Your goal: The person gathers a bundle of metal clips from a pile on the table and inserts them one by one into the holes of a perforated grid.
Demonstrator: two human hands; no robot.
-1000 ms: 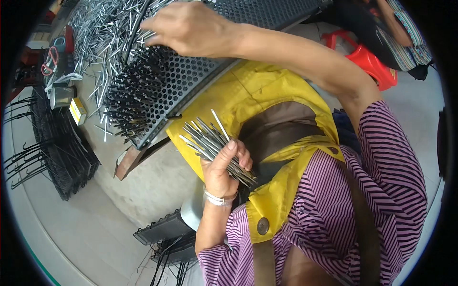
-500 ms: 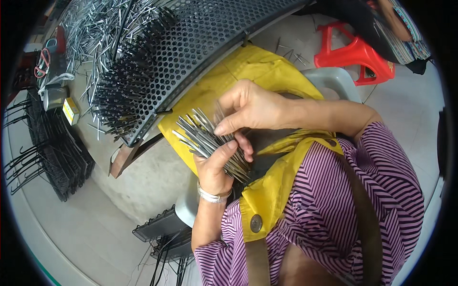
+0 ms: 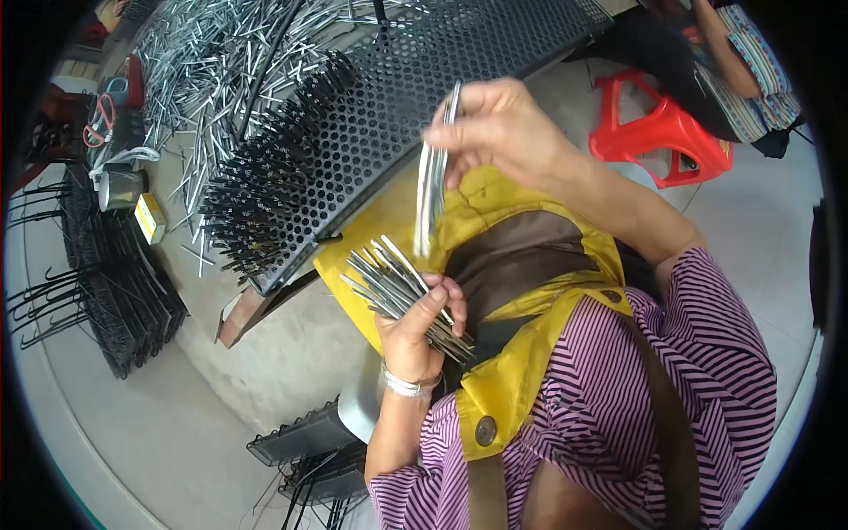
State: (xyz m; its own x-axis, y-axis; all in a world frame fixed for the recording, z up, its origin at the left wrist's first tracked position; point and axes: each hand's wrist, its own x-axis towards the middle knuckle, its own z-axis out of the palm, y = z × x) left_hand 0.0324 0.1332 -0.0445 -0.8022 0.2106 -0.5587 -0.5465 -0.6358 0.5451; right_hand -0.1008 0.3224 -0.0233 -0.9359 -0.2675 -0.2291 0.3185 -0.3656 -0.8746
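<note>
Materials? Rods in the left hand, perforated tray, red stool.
Rods: likely metal; silver-grey, bright glints along straight, thin lengths.
Tray: metal or hard plastic, can't tell; dark, low-sheen, stiff-looking, full of holes.
Stool: probably moulded plastic; smooth red, soft highlights, rounded cut-outs.

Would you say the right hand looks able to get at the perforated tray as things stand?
Probably yes: the right hand appears close to the near edge of the perforated tray, with nothing visible between them, though it is holding some rods.
</note>
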